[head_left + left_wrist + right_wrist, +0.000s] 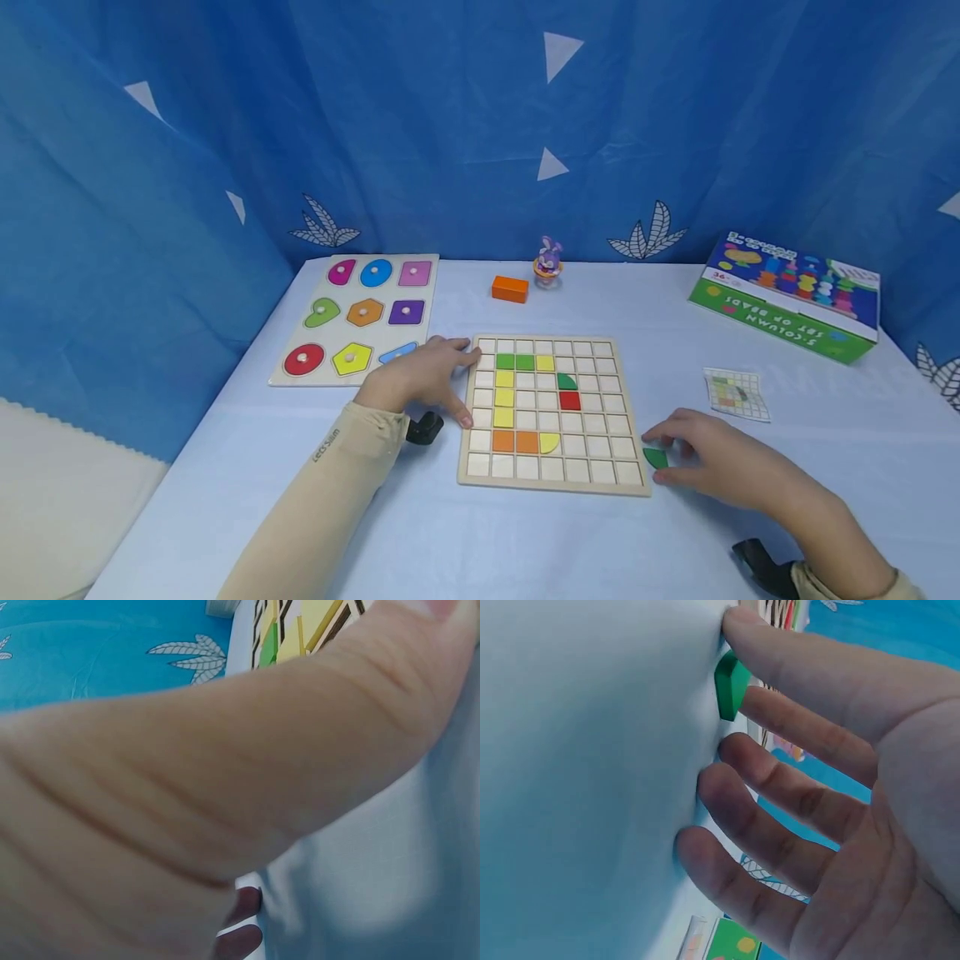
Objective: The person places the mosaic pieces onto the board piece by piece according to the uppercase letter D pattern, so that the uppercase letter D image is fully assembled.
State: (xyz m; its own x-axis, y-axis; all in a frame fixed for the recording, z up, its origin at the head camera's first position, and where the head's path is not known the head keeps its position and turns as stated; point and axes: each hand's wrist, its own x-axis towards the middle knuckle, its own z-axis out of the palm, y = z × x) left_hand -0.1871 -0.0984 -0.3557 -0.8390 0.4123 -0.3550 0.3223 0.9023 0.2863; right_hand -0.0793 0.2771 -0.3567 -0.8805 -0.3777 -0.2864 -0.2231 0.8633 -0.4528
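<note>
A square wooden grid board lies in the middle of the table in the head view. Green, yellow, orange and red pieces fill some of its cells, among them a red square and a yellow quarter circle. My left hand rests at the board's left edge, thumb and fingers spread along it. Just off the lower right corner lies a green quarter-circle piece. Around it my right hand stands with thumb and index apart on either side. The right wrist view shows this green piece between them, fingertips down at the tabletop.
A small printed pattern card lies right of the board. Behind it is a bead-set box. A knobbed shape puzzle sits at the back left. An orange block and a purple rabbit figure stand behind the board.
</note>
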